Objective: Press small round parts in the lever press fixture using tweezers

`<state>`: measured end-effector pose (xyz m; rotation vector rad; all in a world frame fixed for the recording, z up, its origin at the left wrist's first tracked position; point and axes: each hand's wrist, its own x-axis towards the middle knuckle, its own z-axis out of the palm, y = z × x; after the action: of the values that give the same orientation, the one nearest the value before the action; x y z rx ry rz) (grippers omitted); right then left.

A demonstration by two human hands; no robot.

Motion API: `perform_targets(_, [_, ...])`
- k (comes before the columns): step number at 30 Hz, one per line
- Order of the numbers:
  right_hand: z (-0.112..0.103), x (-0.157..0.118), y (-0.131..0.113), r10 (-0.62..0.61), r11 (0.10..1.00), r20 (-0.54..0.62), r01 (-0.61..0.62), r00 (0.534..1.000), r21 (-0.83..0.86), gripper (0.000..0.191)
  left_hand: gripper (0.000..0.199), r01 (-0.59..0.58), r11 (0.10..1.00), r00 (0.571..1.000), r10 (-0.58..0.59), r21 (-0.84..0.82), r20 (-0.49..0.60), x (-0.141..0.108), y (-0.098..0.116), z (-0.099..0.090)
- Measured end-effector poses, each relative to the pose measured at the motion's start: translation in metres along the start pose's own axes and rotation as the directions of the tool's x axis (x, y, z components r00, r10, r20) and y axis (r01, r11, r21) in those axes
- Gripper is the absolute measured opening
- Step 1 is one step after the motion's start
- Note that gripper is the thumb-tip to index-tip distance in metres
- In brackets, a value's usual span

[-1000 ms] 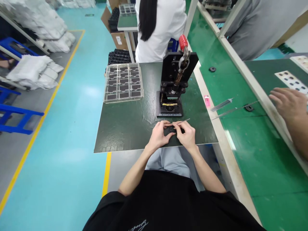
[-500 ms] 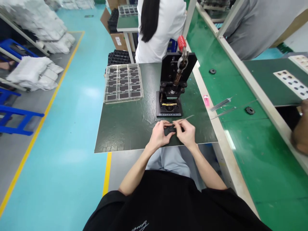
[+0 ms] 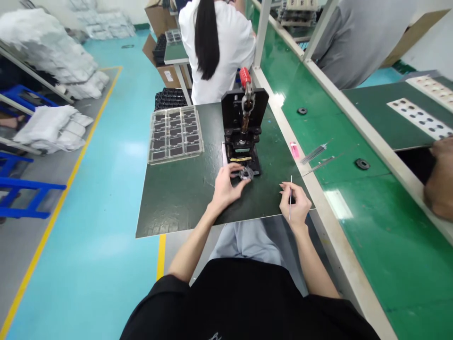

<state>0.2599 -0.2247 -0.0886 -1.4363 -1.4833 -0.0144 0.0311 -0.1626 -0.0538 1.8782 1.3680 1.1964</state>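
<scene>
Nearing the black press point(image 3: 242, 134), the left hand point(image 3: 226, 185) has parted from the right hand point(image 3: 297, 204), so the two-handed work seems paused; left fingers pinch the dark round part point(image 3: 251, 173) at the press's front edge, right ones a thin rod point(image 3: 290, 200).

Head-worn view, forward and down

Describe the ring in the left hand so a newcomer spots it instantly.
Find the black press on the dark green table. At its near edge, the left hand holds a small dark ring. Similar rings lie on the bright green surface; only this one is held.
</scene>
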Motion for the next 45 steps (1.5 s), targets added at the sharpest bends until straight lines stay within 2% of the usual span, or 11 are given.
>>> perform_targets(5, [0.004,0.002,-0.002,-0.077,0.996,0.015,0.078,0.997,-0.05,0.02,0.045,0.034,0.996,0.999,-0.032,0.083,-0.022,0.042,-0.018,0.0])
perform_targets(16, [0.008,-0.001,0.0,-0.078,0.995,0.021,0.079,0.997,-0.053,0.02,0.046,0.017,1.0,1.0,-0.017,-0.001,-0.004,0.038,-0.024,-0.006])
perform_targets(18, [0.009,-0.001,0.0,-0.081,0.995,0.026,0.082,0.996,-0.052,0.02,0.04,0.005,0.999,0.999,-0.007,-0.037,-0.05,0.041,-0.022,-0.016])
perform_targets(20, [0.01,0.0,0.0,-0.087,0.995,0.027,0.088,0.996,-0.051,0.02,0.032,-0.024,0.999,0.987,0.016,-0.048,-0.157,0.049,-0.017,-0.031])
perform_targets(22, [0.011,-0.001,0.001,-0.098,0.994,0.019,0.098,0.995,-0.052,0.019,0.026,-0.071,0.997,0.958,0.06,-0.027,-0.28,0.065,-0.008,-0.049])
perform_targets(24, [0.011,-0.001,0.001,-0.104,0.993,0.008,0.104,0.995,-0.048,0.019,0.025,-0.132,0.991,0.931,0.123,-0.004,-0.343,0.084,0.005,-0.064])
perform_targets(28, [0.01,0.003,-0.004,-0.056,0.998,0.029,0.056,0.998,-0.002,0.018,0.03,-0.221,0.975,0.894,0.204,0.004,-0.399,0.106,0.025,-0.07])
perform_targets(32, [0.018,0.021,-0.021,0.003,0.991,0.113,-0.018,0.994,0.132,0.017,0.018,-0.166,0.986,0.874,0.153,0.013,-0.462,0.085,0.017,-0.044])
perform_targets(36, [0.046,0.045,-0.039,-0.101,0.965,0.227,0.041,0.969,0.257,0.021,0.008,-0.054,0.998,0.89,0.054,0.014,-0.454,0.053,-0.017,-0.021])
perform_targets(40, [0.072,0.056,-0.045,-0.151,0.961,0.253,0.082,0.956,0.266,0.02,0.013,0.026,0.997,0.908,0.007,0.073,-0.419,0.043,-0.042,-0.02])
perform_targets(45, [0.075,0.052,-0.041,-0.122,0.978,0.199,0.083,0.972,0.194,0.022,0.016,0.003,0.997,0.923,0.029,0.083,-0.383,0.042,-0.04,-0.021])
